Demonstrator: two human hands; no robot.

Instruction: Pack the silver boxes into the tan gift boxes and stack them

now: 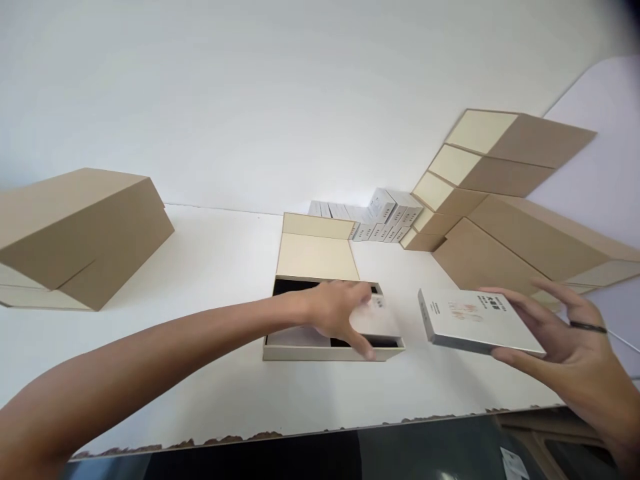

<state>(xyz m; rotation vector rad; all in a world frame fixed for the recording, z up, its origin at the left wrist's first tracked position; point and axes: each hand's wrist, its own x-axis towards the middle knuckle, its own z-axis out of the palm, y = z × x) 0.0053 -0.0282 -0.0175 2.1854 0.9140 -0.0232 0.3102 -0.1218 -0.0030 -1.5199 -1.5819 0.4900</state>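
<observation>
In the middle stands an open beige box (pixel 327 354) with a dark lining, its lid (pixel 317 257) folded back. My left hand (pixel 340 313) reaches into it, thumb at the near side and fingers at the far side of a white box (pixel 375 320) at the right end. Another pale surface shows under my left wrist, partly covered by the arm. To the right, my right hand (pixel 565 337) holds a flat white box (pixel 480 320) by its right end. Its printed face, with dark characters and an orange drawing, points up, raised above the table.
Several small white boxes (pixel 385 217) are stacked against the wall behind the lid. Beige boxes (pixel 500 150) lean in a stack at the right, beside another large beige box (pixel 540 233). A beige box (pixel 85 233) stands at the left. The table's front edge (pixel 280 437) is chipped.
</observation>
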